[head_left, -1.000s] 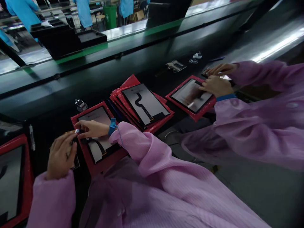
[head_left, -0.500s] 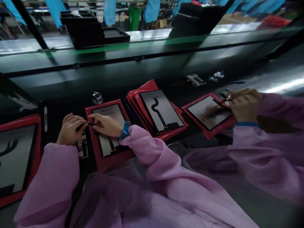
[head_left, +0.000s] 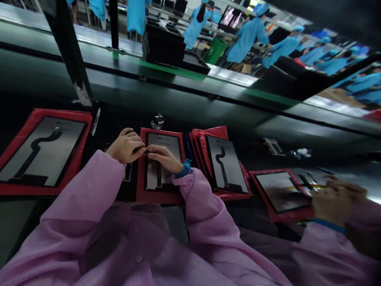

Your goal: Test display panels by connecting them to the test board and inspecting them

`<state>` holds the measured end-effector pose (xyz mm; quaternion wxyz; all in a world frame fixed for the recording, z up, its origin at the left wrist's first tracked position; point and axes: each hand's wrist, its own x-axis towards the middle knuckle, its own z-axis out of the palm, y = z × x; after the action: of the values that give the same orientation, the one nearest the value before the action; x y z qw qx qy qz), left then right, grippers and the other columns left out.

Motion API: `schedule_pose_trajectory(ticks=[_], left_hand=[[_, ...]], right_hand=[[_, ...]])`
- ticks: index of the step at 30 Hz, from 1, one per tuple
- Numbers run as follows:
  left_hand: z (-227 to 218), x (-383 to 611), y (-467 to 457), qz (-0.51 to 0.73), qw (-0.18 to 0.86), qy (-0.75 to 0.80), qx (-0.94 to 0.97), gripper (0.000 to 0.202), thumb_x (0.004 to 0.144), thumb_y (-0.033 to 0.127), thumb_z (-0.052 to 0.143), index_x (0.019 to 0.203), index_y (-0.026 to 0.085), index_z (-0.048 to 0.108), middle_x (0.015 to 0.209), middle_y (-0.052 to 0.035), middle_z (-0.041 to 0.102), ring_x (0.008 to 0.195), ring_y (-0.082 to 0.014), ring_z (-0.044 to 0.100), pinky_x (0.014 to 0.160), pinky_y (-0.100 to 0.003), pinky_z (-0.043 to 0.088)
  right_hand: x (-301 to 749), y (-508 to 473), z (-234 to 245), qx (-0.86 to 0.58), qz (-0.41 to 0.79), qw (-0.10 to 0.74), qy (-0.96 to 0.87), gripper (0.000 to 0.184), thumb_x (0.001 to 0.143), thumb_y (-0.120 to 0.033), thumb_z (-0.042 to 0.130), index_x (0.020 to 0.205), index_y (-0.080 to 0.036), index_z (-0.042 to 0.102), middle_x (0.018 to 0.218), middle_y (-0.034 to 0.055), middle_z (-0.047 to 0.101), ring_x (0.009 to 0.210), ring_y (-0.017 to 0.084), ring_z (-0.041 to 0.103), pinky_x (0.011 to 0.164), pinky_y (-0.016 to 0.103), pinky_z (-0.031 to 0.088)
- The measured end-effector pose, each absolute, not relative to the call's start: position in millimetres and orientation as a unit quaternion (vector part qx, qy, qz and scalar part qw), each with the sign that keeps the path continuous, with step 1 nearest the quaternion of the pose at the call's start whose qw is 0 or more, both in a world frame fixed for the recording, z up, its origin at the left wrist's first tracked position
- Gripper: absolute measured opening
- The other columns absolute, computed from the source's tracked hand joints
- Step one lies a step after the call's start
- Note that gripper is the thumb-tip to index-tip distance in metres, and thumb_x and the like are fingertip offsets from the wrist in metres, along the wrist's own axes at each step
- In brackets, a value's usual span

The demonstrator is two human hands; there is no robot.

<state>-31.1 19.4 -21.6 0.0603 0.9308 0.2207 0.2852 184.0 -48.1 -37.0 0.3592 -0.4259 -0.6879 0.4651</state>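
Compared with a second ago, the left hand (head_left: 127,147) has moved up level with the right hand (head_left: 165,158). Their fingertips meet over the left edge of a display panel (head_left: 166,179); I can't tell whether they grip anything. Its red wrap (head_left: 152,197) lies under it, and the right hand covers its middle. Crowding it on the right is a red-wrapped stack (head_left: 225,163); another panel (head_left: 56,159) lies well to the left, past a pen (head_left: 95,121). Its long axis runs away from the worker, the ribbon cable (head_left: 159,176) coming toward them. Everything rests on a black bench (head_left: 92,147); beyond it are people in blue gowns (head_left: 248,37) and a green bin (head_left: 216,51).
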Motion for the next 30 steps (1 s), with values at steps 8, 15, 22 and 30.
schedule_pose_trajectory(ticks=[8, 15, 22, 30], left_hand=[[-33.6, -19.1, 16.2, 0.215, 0.096, 0.206, 0.950, 0.030, 0.099, 0.027, 0.049, 0.081, 0.018, 0.071, 0.085, -0.0052, 0.075, 0.090, -0.0193, 0.068, 0.105, -0.039, 0.042], [-40.2, -11.7, 13.5, 0.216, 0.094, 0.213, 0.948, 0.031, 0.101, 0.026, 0.049, 0.084, 0.017, 0.073, 0.086, -0.0064, 0.075, 0.093, -0.0197, 0.068, 0.102, -0.038, 0.042], [-41.5, -11.9, 15.2, 0.214, 0.102, 0.225, 0.945, 0.031, 0.100, 0.024, 0.050, 0.080, 0.017, 0.072, 0.086, -0.0071, 0.076, 0.093, -0.0202, 0.069, 0.099, -0.038, 0.043], [-39.9, -16.1, 22.4, 0.204, 0.138, 0.214, 0.945, 0.029, 0.099, 0.027, 0.051, 0.085, 0.018, 0.074, 0.089, -0.0058, 0.077, 0.093, -0.0198, 0.069, 0.100, -0.038, 0.043]], right_hand=[[181.2, -46.2, -50.8, -0.465, 0.355, 0.349, -0.732, 0.008, 0.084, -0.027, 0.059, 0.085, -0.020, 0.060, 0.084, 0.0020, 0.059, 0.085, 0.017, 0.051, 0.084, 0.031, 0.040], [184.5, -46.4, -57.5, -0.484, 0.324, 0.337, -0.740, 0.013, 0.089, -0.030, 0.056, 0.086, -0.019, 0.061, 0.086, 0.0022, 0.061, 0.084, 0.017, 0.054, 0.082, 0.030, 0.042], [185.1, -46.5, -59.7, -0.481, 0.320, 0.330, -0.747, 0.019, 0.096, -0.036, 0.056, 0.090, -0.019, 0.061, 0.088, 0.0025, 0.064, 0.085, 0.016, 0.055, 0.083, 0.030, 0.043], [185.3, -47.3, -53.2, -0.475, 0.332, 0.336, -0.743, 0.025, 0.097, -0.042, 0.055, 0.087, -0.019, 0.059, 0.085, 0.0014, 0.059, 0.081, 0.015, 0.051, 0.079, 0.029, 0.041]])
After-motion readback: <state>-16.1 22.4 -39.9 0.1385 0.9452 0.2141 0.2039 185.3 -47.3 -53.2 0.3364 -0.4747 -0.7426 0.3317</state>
